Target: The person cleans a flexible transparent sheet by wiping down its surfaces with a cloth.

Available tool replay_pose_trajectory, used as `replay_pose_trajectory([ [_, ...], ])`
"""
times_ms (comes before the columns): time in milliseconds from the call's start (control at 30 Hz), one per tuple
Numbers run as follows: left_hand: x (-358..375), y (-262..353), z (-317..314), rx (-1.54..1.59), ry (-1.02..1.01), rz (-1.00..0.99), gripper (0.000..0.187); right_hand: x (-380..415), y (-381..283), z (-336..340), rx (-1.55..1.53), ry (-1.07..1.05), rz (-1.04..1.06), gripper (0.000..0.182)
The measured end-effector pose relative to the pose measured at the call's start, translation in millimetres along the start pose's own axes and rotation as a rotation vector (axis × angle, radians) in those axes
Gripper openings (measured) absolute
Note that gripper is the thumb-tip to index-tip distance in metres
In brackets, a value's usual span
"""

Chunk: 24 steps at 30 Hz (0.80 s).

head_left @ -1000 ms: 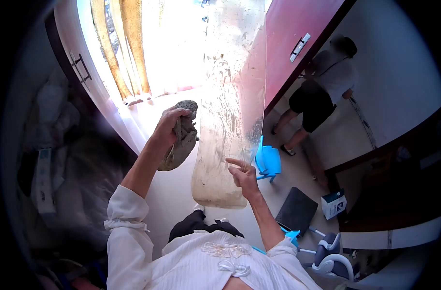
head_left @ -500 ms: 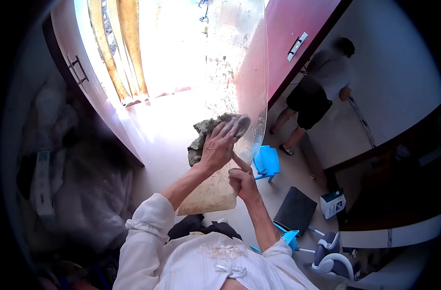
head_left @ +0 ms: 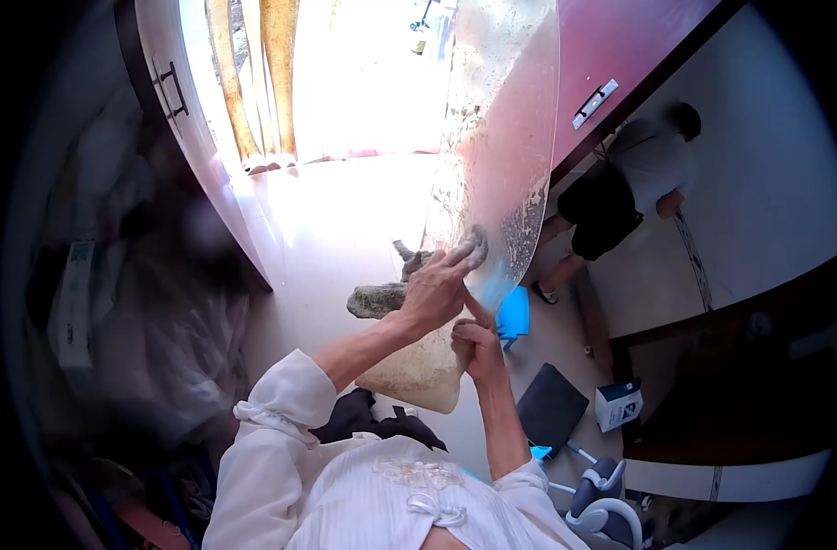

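A long, clear plastic-like sheet [head_left: 496,165] with brown dirt marks stands in front of me, its lower end near my legs. My left hand [head_left: 434,291] presses a crumpled grey-green rag [head_left: 378,301] against it. Part of the rag shows at the fingertips and part hangs out to the left. Lower down, my right hand [head_left: 479,346] grips the sheet's right edge, thumb on the near face and a finger stretched upward behind or along it.
A person [head_left: 611,183] stands at the right by a pale wall. Blue stool [head_left: 513,313], dark flat panel [head_left: 552,410] and white box [head_left: 618,404] sit on the floor to the right. Door leaves with handles flank the bright doorway; plastic-wrapped items [head_left: 162,367] lie left.
My view has shifted, so the sheet and doorway appear further right. The rag has spread out to the left under my left hand. My right hand keeps hold of the edge.
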State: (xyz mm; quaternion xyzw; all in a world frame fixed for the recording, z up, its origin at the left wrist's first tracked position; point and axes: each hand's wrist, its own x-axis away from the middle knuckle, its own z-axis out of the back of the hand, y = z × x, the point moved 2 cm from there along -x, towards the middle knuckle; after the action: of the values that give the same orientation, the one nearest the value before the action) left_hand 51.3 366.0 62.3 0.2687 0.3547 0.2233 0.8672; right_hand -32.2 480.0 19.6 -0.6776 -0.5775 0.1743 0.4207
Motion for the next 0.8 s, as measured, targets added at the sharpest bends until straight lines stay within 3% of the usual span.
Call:
replay_pose_trajectory([
  [133,44.3,13.0,-4.0,0.092,-0.09,-0.199,0.047,-1.3,-3.7,3.7,0.009,0.193,0.038,0.065],
  [167,40.7,5.9,-2.5,0.136,-0.151,-0.117,0.044,1.5,-4.4,8.4,0.048,0.193,0.02,0.065],
  [233,14.9,-23.2,-6.3,0.125,0.166,-0.016,0.039,10.1,-22.6,-0.5,0.088,-0.047,0.05,0.067],
  [300,-9.8,-68.2,-2.7,0.264,0.265,0.221,0.037,13.8,-27.1,-3.6,0.134,-0.013,0.085,0.067],
  [367,-28.2,-117.0,-6.3,0.857,0.241,0.551,0.038,11.8,-28.3,-0.5,0.154,-0.044,0.054,0.066],
  [467,-66.3,-124.4,40.7,1.604,0.126,0.624,0.036,12.3,-29.1,-0.3,0.138,-0.017,0.04,0.064],
  [500,-77.1,-144.2,49.0,1.762,-0.023,0.593,0.03,13.1,-28.8,1.2,0.14,-0.008,0.036,0.063],
  [567,-106.4,-134.6,71.5,1.7,-0.169,0.511,0.024,13.3,-27.8,4.1,0.137,-0.009,0.02,0.06],
  [667,-139.5,-90.1,96.7,1.118,-0.182,0.65,0.024,17.2,-25.9,-0.2,0.156,-0.02,-0.018,0.058],
  [800,-142.5,-100.5,82.0,1.132,-0.229,0.617,0.026,15.6,-19.0,-4.0,0.127,-0.05,-0.019,0.058],
])
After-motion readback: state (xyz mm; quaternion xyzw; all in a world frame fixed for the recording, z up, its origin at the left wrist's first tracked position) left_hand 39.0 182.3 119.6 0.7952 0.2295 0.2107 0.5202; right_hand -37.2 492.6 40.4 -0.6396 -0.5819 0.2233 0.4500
